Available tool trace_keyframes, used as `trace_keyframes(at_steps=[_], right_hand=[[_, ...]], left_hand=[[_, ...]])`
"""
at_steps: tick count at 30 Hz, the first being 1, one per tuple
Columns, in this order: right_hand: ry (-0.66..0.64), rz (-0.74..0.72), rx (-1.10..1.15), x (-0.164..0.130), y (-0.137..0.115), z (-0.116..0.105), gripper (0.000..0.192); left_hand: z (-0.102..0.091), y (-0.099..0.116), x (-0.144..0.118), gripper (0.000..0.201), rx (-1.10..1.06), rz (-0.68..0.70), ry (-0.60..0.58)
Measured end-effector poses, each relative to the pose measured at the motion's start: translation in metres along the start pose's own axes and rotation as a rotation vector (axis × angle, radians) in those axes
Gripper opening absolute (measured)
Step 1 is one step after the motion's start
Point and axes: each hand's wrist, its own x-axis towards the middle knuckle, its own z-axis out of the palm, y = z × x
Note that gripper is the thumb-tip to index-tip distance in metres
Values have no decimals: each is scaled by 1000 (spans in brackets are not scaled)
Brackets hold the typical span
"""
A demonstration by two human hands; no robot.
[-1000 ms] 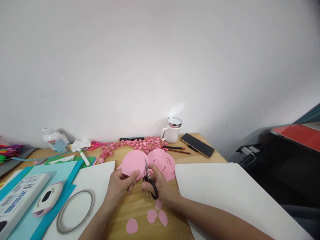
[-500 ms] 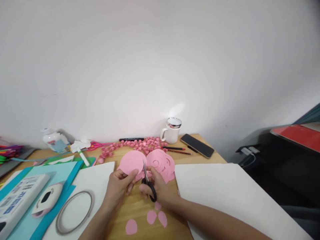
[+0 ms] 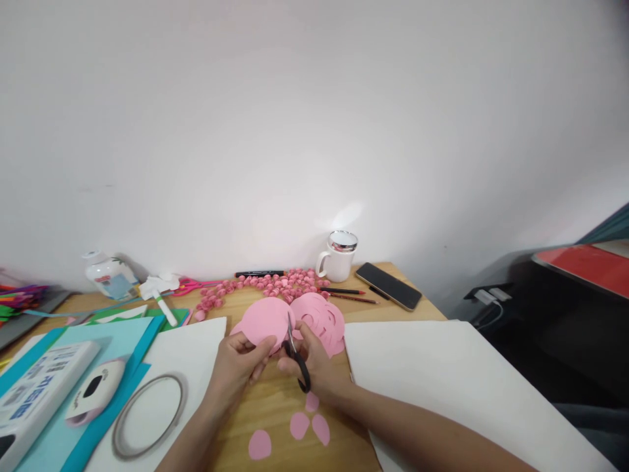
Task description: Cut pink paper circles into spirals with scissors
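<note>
The left hand [image 3: 239,362] is pinching the near edge of a pink disc [image 3: 265,319], thumb on top and fingers curled beneath, holding it just above the surface [image 3: 275,419]. The right hand [image 3: 317,367] is gripping black-handled scissors [image 3: 296,351], fingers closed through the loops, with the blades pointing up and biting into the disc's right edge; whether the blades are parted is too small to tell. The two hands are nearly touching at the middle of the wooden surface.

Just behind the right hand, a stack of cut pink circles [image 3: 322,319] is lying flat. Four small petals [image 3: 299,426] are lying on the wood near the wrists. Farther back, a heap of pink rolled bits [image 3: 268,285] is spreading toward a white mug [image 3: 338,257], with a phone [image 3: 388,286] to its right and pencils [image 3: 346,293] between them. White sheets are flanking the hands: one at right [image 3: 442,373], one at left [image 3: 189,347] carrying a ring [image 3: 147,415]. A punch [image 3: 93,392] is sitting on blue paper [image 3: 118,341] at far left.
</note>
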Motion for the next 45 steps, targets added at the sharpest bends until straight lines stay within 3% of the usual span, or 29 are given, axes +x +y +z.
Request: trace_keyframes(at_steps=[14,23,30,39,45], right_hand=[[37,46,-83,1,8,-3,48],[-12,57,-90,-1,8,-2,47],[-61,80,-109,-3,13,-5,48],[-43,9,13,-3,-10,6,55],[-61,23,25,-4,-12,5,58]], left_hand=[[-4,-4,3,29,-68,81,8],[0,3,1,30,-264,-7,-76],[-2,-2,2,42,-98,29,-17],[5,2,-2,36,-42,-2,0],[1,-1,-1,36,-6,4,-10]])
